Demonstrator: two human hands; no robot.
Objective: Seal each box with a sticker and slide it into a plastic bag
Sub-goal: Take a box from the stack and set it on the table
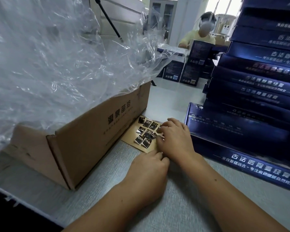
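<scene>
A tan sticker sheet (145, 131) with several dark shiny stickers lies on the grey table between a cardboard carton and the blue boxes. My left hand (149, 166) rests on the sheet's near edge, fingers bent onto it. My right hand (174, 138) lies over the sheet's right side, its fingertips curled down among the stickers; whether it pinches one is hidden. A dark blue box (241, 148) with white lettering lies flat just right of my right hand. Crumpled clear plastic bags (57, 61) spill out of the carton at the left.
The brown cardboard carton (94, 136) stands left of the sheet. A tall stack of dark blue boxes (261, 72) rises at the right. More blue boxes (189, 72) stand at the table's far side, where another person (199, 34) in yellow works.
</scene>
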